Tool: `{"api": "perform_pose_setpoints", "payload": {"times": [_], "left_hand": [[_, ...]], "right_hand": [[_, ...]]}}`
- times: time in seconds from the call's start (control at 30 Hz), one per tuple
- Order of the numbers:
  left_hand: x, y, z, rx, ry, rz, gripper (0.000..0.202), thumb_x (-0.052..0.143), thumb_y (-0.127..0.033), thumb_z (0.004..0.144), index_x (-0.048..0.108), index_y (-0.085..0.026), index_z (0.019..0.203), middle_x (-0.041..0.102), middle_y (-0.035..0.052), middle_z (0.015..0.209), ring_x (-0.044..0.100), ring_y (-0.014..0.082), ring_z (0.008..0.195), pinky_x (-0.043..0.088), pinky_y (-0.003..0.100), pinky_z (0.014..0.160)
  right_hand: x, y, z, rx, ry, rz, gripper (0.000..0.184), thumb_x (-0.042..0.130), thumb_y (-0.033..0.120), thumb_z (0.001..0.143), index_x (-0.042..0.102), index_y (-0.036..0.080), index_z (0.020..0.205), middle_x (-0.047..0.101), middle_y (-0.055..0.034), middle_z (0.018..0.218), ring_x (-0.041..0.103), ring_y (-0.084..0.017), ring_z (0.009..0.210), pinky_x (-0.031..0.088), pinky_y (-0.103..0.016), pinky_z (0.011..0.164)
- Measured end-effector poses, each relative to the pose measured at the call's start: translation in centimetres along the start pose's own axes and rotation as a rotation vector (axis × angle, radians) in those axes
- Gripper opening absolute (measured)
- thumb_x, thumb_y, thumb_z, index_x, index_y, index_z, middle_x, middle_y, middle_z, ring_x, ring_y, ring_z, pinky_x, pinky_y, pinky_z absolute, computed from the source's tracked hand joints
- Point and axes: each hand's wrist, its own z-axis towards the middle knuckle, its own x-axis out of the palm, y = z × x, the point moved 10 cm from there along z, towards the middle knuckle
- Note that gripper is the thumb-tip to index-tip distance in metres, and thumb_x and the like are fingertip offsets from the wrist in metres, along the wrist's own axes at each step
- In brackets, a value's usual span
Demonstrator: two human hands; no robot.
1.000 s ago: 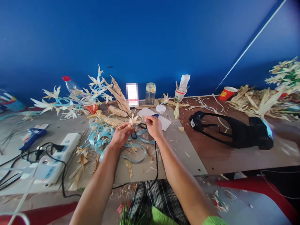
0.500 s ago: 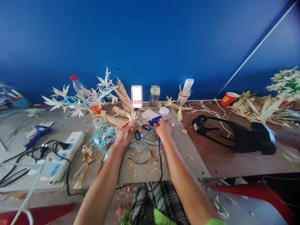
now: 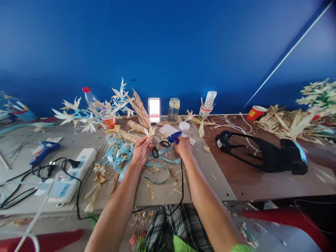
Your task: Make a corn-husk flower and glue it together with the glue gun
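Note:
My left hand (image 3: pixel 142 150) pinches a small pale corn-husk flower (image 3: pixel 150 133) by its base, petals pointing up. My right hand (image 3: pixel 184 146) is wrapped round a blue hot glue gun (image 3: pixel 174 137), whose nozzle points left toward the flower, with a gap between them. The gun's black cord (image 3: pixel 182 183) runs down over the table's front edge. Between my hands lie black-handled scissors (image 3: pixel 155 152). A tangle of light blue ribbon (image 3: pixel 118 157) is left of my left hand. Behind the gun lies a white sheet of paper (image 3: pixel 165 130).
At the left are a power strip (image 3: pixel 86 159) with plugged cords and a second glue gun (image 3: pixel 45 152). Husk flowers on blue stems (image 3: pixel 90 115) stand behind. A glass jar (image 3: pixel 173 111), a paper cup (image 3: pixel 205 111), a black strapped headset (image 3: pixel 270 154) and husk piles (image 3: pixel 275 122) also occupy the table.
My right hand has closed round the glue gun and lifted or turned it slightly, uncovering more of the paper. My left hand still holds the flower. The whole view has shifted a little.

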Motion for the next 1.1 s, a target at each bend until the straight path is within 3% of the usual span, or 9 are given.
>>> {"api": "perform_pose_setpoints", "payload": {"times": [0.17,0.3,0.37,0.47,0.53,0.63,0.8,0.97,1.1], "left_hand": [[-0.8,-0.1,0.3,0.012,-0.049,-0.054,0.023,0.079,-0.019,0.057,0.065,-0.015,0.075,0.056,-0.0042,0.056,0.047,0.0046,0.049,0.043,0.021,0.057],[-1.0,0.0,0.3,-0.011,-0.051,-0.084,0.021,0.077,-0.018,0.060,0.064,-0.015,0.076,0.056,-0.0039,0.058,0.047,0.0044,0.049,0.043,0.021,0.057],[-1.0,0.0,0.3,-0.012,-0.048,-0.095,0.020,0.077,-0.016,0.060,0.064,-0.014,0.075,0.056,-0.0039,0.058,0.046,0.0042,0.049,0.043,0.021,0.056],[-0.7,-0.2,0.3,-0.009,-0.029,-0.092,0.018,0.076,-0.016,0.062,0.064,-0.014,0.075,0.054,-0.0042,0.057,0.045,0.0038,0.049,0.042,0.020,0.055],[-0.6,-0.3,0.2,-0.007,-0.019,-0.092,0.016,0.074,-0.016,0.064,0.064,-0.013,0.075,0.052,-0.0044,0.057,0.044,0.0038,0.049,0.042,0.020,0.056],[-0.5,-0.5,0.1,-0.003,-0.028,-0.108,0.015,0.074,-0.015,0.065,0.062,-0.014,0.075,0.053,-0.0043,0.058,0.044,0.0040,0.049,0.042,0.021,0.056],[-0.8,-0.5,0.0,-0.018,-0.077,-0.106,0.018,0.074,-0.015,0.064,0.061,-0.014,0.075,0.052,-0.0047,0.056,0.044,0.0039,0.047,0.042,0.022,0.056],[-1.0,-0.8,0.0,0.000,-0.089,-0.124,0.017,0.074,-0.014,0.063,0.060,-0.014,0.073,0.051,-0.0053,0.056,0.045,0.0042,0.048,0.043,0.022,0.058],[-1.2,-0.8,0.1,0.005,-0.101,-0.136,0.016,0.073,-0.014,0.065,0.060,-0.015,0.075,0.052,-0.0053,0.057,0.045,0.0043,0.049,0.043,0.022,0.060]], "right_hand": [[-1.8,0.2,-0.3,-0.034,-0.136,0.193,0.043,0.056,0.033,0.077,0.060,0.012,0.114,0.053,-0.0182,0.116,0.061,-0.024,0.090,0.045,-0.036,0.084],[-3.3,0.6,-0.2,-0.136,-0.238,0.457,0.035,0.056,0.034,0.073,0.064,0.010,0.098,0.062,-0.0156,0.098,0.058,-0.025,0.094,0.045,-0.033,0.081],[-2.8,0.5,0.3,-0.135,-0.193,0.675,0.036,0.056,0.040,0.071,0.063,0.012,0.093,0.064,-0.0096,0.080,0.059,-0.023,0.082,0.045,-0.032,0.072],[-0.8,-0.2,0.9,0.006,-0.050,1.042,0.037,0.059,0.045,0.066,0.060,0.015,0.087,0.056,0.0002,0.056,0.054,-0.017,0.057,0.039,-0.027,0.055],[-0.1,0.4,0.8,0.040,0.049,1.294,0.034,0.063,0.045,0.062,0.056,0.017,0.080,0.051,0.0034,0.053,0.047,-0.012,0.049,0.035,-0.025,0.051],[-0.9,3.1,-0.5,-0.118,0.225,1.581,0.035,0.069,0.043,0.059,0.056,0.019,0.081,0.053,0.0025,0.065,0.041,-0.008,0.050,0.035,-0.025,0.053],[-1.6,7.0,-4.0,-0.368,0.493,1.571,0.038,0.072,0.037,0.060,0.062,0.018,0.091,0.058,-0.0021,0.083,0.040,-0.006,0.053,0.037,-0.026,0.056],[-0.7,8.0,-5.3,-0.409,0.567,1.420,0.036,0.066,0.044,0.067,0.064,0.015,0.089,0.054,0.0000,0.067,0.043,-0.009,0.055,0.035,-0.025,0.054],[-0.2,8.4,-5.7,-0.462,0.591,1.297,0.036,0.062,0.044,0.072,0.064,0.016,0.094,0.053,0.0005,0.067,0.043,-0.009,0.055,0.035,-0.024,0.054]]}}
